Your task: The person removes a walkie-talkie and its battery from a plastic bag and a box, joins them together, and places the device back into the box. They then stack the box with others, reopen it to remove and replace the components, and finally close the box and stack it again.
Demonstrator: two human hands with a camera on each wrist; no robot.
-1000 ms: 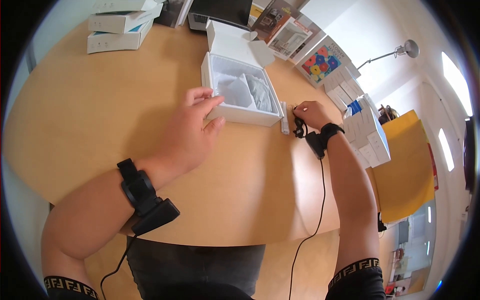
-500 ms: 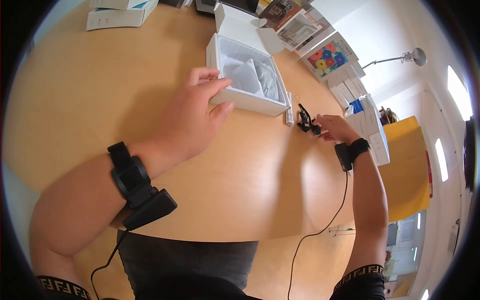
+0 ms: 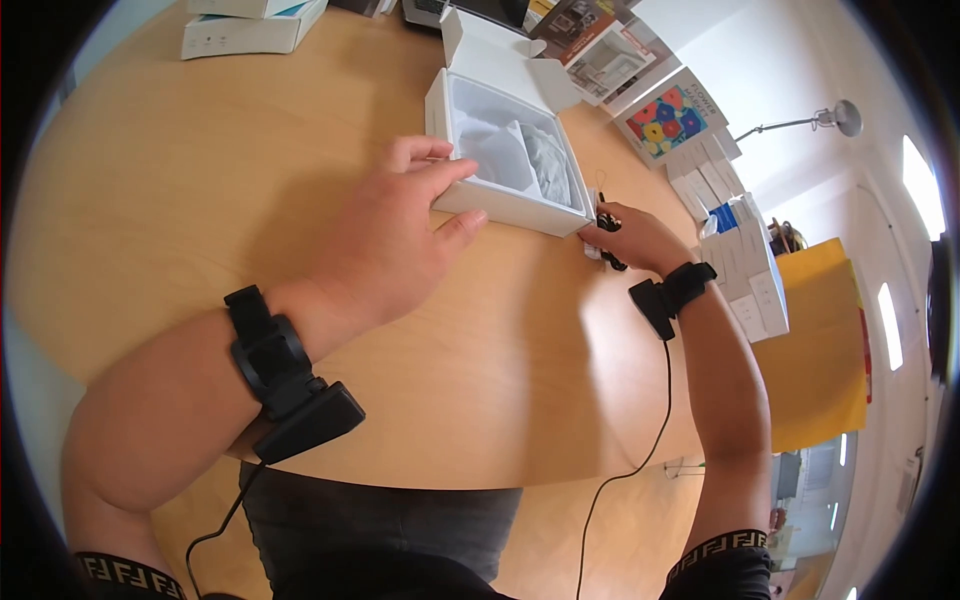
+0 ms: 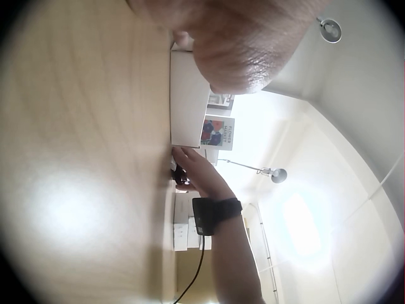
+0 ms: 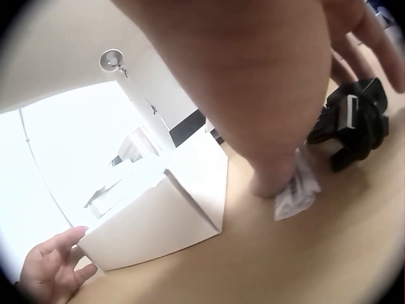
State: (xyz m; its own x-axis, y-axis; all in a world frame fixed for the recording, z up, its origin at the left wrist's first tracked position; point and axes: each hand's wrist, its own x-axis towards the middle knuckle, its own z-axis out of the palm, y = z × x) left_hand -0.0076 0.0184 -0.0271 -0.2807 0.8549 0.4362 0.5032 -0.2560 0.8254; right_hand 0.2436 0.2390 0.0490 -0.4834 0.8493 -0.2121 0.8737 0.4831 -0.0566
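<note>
A white box (image 3: 520,210) stands with its lid up and back. Inside lie a white tray insert (image 3: 490,155) and a grey plastic-wrapped item (image 3: 548,165). My left hand (image 3: 385,240) touches the box's front left corner, fingers extended over the rim, thumb apart. Beyond the front right corner, my right hand (image 3: 640,240) reaches down to the table. In the right wrist view its thumb lies against a small clear-wrapped white packet (image 5: 296,201). Its other fingers spread loosely above a coiled black cable (image 5: 364,130). The index fingertip is hidden.
White boxes (image 3: 250,35) stand at the back left, and more white boxes (image 3: 745,265) are stacked on the right. Behind the open box are a laptop (image 3: 425,12), a flower-print book (image 3: 665,120) and a lamp (image 3: 845,118). Thin black wires trail from both wrist cameras.
My right hand went from the black cable out to the right, then back left to the packet beside the box. My left hand has stayed at the box corner.
</note>
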